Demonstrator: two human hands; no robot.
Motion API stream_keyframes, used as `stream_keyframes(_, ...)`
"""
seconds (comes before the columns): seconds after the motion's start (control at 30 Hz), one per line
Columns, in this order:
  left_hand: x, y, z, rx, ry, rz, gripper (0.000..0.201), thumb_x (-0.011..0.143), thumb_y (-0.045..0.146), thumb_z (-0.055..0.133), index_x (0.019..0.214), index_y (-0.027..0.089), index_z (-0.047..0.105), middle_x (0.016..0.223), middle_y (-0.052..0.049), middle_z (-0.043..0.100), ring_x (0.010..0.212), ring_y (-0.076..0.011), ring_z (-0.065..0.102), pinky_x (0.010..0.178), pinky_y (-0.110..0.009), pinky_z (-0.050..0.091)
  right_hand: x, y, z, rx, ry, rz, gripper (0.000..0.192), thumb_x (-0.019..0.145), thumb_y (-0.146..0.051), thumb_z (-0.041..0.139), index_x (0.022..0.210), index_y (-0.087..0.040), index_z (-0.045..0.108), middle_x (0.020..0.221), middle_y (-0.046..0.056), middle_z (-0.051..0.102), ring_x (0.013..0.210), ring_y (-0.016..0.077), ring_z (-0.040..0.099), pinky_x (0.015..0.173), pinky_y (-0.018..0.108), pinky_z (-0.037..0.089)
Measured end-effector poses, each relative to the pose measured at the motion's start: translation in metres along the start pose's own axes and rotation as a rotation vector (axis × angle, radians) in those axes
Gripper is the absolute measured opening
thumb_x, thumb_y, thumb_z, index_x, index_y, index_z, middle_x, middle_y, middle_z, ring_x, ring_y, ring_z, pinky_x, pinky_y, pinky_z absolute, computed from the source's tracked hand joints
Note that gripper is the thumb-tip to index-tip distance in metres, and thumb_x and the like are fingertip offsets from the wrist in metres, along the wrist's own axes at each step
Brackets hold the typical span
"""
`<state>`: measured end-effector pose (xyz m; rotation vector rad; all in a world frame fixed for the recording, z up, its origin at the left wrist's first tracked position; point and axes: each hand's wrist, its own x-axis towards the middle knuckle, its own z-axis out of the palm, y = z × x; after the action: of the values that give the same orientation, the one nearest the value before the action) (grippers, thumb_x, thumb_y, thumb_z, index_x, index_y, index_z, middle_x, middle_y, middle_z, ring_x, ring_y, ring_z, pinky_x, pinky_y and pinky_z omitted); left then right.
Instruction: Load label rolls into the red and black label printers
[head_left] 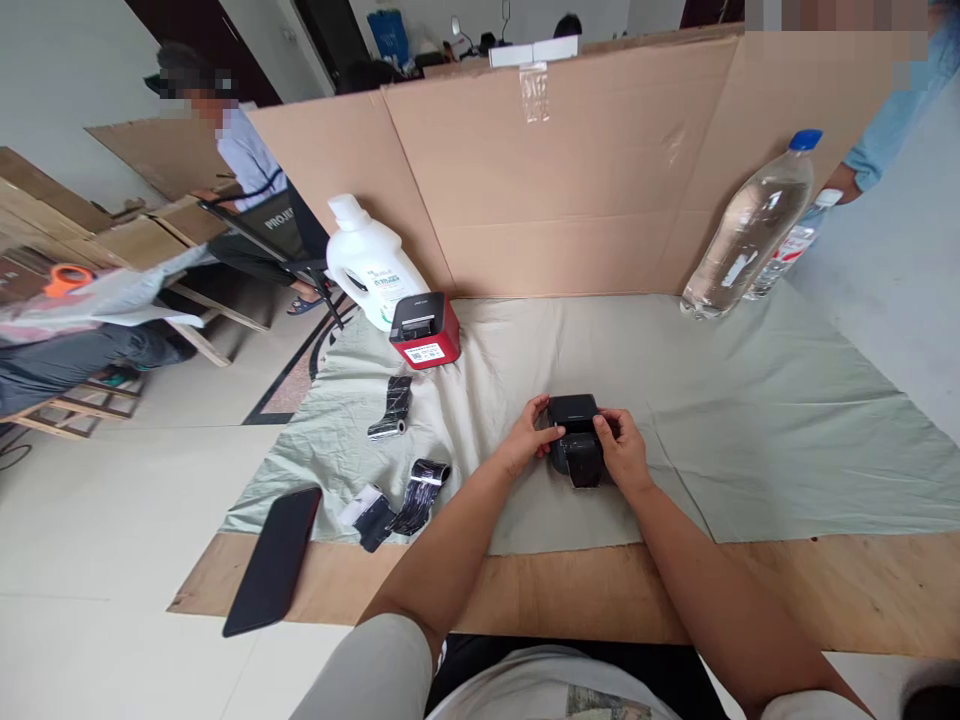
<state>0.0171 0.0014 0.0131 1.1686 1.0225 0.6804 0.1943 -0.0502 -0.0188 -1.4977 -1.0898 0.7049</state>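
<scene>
A small black receipt printer (573,412) sits on the cloth in front of me, with a dark strip of paper (584,466) hanging from its near side. My left hand (529,437) grips its left side, thumb over the near part. On the opposite side, my right hand (622,445) holds it, with the thumb at the edge of the top. Further back to the left stands a red and black receipt printer (442,335) with a white label. Between it and me lie partly unrolled dark paper rolls (421,497), (394,405).
A black phone (274,560) lies at the table's left front edge. Behind the red printer stands a white jug (375,260). A large water bottle (750,235) and a smaller bottle (795,245) stand back right. A cardboard panel (555,190) closes the back; other people are beyond it.
</scene>
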Motion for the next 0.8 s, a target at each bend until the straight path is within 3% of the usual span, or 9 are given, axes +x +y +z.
stream_keyframes(0.17, 0.008, 0.014, 0.011, 0.286, 0.156, -0.051, 0.06, 0.091, 0.059, 0.048, 0.133, 0.016, 0.047, 0.111, -0.013, 0.065, 0.052, -0.0098, 0.052, 0.047, -0.025, 0.038, 0.0, 0.002, -0.002, -0.119, -0.04, -0.227, 0.045, 0.092, -0.058, 0.044, 0.109, -0.022, 0.066, 0.109, 0.011, 0.067, 0.102, 0.0243, 0.063, 0.086, 0.042, 0.054)
stream_keyframes(0.27, 0.014, 0.027, 0.012, 0.627, 0.275, -0.023, 0.046, 0.096, 0.054, 0.042, 0.107, 0.014, 0.062, 0.093, -0.011, 0.067, 0.072, -0.0189, 0.062, 0.061, -0.028, 0.044, 0.0, 0.007, -0.001, -0.164, -0.042, -0.271, 0.043, 0.095, -0.053, 0.042, 0.114, -0.023, 0.066, 0.113, 0.011, 0.065, 0.106, 0.0241, 0.061, 0.091, 0.044, 0.053)
stream_keyframes(0.4, 0.016, 0.038, 0.016, 0.971, 0.356, 0.132, 0.032, 0.096, 0.038, 0.048, 0.084, 0.015, 0.067, 0.093, -0.011, 0.068, 0.088, -0.0226, 0.061, 0.078, -0.033, 0.045, 0.001, 0.013, 0.0, -0.169, -0.049, -0.278, 0.043, 0.096, -0.051, 0.04, 0.116, -0.023, 0.065, 0.113, 0.011, 0.066, 0.108, 0.0241, 0.06, 0.098, 0.046, 0.049)
stream_keyframes(0.5, 0.016, 0.038, 0.024, 1.055, 0.265, 0.32, 0.018, 0.092, 0.027, 0.055, 0.091, 0.018, 0.07, 0.095, -0.008, 0.07, 0.096, -0.0226, 0.057, 0.087, -0.034, 0.043, 0.002, 0.016, 0.0, -0.138, -0.036, -0.247, 0.046, 0.097, -0.052, 0.037, 0.118, -0.021, 0.062, 0.115, 0.011, 0.066, 0.109, 0.0245, 0.06, 0.099, 0.047, 0.048)
stream_keyframes(0.57, 0.016, 0.038, 0.029, 1.134, 0.179, 0.369, 0.017, 0.088, 0.024, 0.06, 0.099, 0.02, 0.072, 0.103, -0.007, 0.07, 0.104, -0.025, 0.053, 0.092, -0.037, 0.04, 0.002, 0.018, 0.0, -0.116, -0.022, -0.22, 0.048, 0.096, -0.054, 0.036, 0.118, -0.02, 0.061, 0.115, 0.012, 0.067, 0.109, 0.0249, 0.06, 0.098, 0.047, 0.048)
stream_keyframes(0.8, 0.022, 0.054, 0.042, 1.476, -0.033, 0.183, 0.028, 0.087, 0.039, 0.06, 0.103, 0.02, 0.073, 0.113, -0.014, 0.064, 0.115, -0.0362, 0.044, 0.093, -0.049, 0.032, 0.003, 0.021, 0.002, -0.102, -0.025, -0.176, 0.052, 0.094, -0.06, 0.036, 0.114, -0.021, 0.063, 0.113, 0.012, 0.067, 0.107, 0.0256, 0.061, 0.096, 0.047, 0.049)
